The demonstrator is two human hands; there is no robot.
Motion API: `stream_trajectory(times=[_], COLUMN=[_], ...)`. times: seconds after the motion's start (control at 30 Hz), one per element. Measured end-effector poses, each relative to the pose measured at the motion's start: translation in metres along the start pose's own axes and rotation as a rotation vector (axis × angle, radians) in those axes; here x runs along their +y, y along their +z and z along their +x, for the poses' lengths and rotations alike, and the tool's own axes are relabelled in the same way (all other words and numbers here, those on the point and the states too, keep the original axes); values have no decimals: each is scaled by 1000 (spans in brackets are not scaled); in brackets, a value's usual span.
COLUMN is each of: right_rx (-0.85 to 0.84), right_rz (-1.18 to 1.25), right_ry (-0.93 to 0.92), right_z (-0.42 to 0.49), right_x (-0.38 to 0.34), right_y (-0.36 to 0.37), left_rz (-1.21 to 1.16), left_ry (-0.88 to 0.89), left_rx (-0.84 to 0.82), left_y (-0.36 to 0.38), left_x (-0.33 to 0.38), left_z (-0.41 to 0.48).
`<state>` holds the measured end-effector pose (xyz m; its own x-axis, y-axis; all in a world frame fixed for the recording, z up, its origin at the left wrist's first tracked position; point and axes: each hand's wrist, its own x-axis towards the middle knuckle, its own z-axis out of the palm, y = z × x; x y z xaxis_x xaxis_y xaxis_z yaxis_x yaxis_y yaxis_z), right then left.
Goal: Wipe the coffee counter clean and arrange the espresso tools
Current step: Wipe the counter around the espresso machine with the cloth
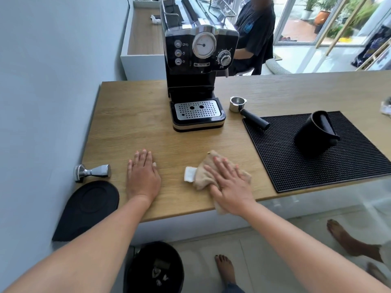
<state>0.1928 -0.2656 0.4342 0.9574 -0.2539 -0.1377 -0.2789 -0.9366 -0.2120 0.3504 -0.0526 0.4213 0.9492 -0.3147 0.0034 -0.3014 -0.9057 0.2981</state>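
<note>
I am pressing my right hand (229, 182), flat with fingers spread, on the beige cloth (213, 172) lying on the wooden counter (131, 127). My left hand (142, 174) is resting open and empty beside it. The tamper (93, 172) is lying on its side near the wall; the portafilter (245, 109) is sitting just beside the espresso machine (198, 66).

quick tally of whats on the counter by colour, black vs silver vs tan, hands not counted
Black: 4, espresso machine, bar mat, knock box, tamping mat
Silver: 2, tamper, portafilter (black handle)
Tan: 1, cloth
Total: 7
</note>
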Motion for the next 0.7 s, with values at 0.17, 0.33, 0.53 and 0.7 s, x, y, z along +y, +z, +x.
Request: stream_trajectory(times=[0.17, 0.33, 0.53, 0.7], right_rx=[30, 4, -66, -35], right_rz=[-10, -17, -3, 20], right_ry=[337, 326, -56, -32], right_z=[57, 103, 56, -3], right_x=[33, -24, -91, -30], right_y=[-15, -14, 7, 7], left_rz=[45, 55, 57, 30], left_ry=[-3, -4, 9, 12], left_rx=[-5, -10, -32, 1], left_y=[4, 4, 0, 1], left_x=[1, 0, -1, -2], left_z=[2, 3, 3, 1])
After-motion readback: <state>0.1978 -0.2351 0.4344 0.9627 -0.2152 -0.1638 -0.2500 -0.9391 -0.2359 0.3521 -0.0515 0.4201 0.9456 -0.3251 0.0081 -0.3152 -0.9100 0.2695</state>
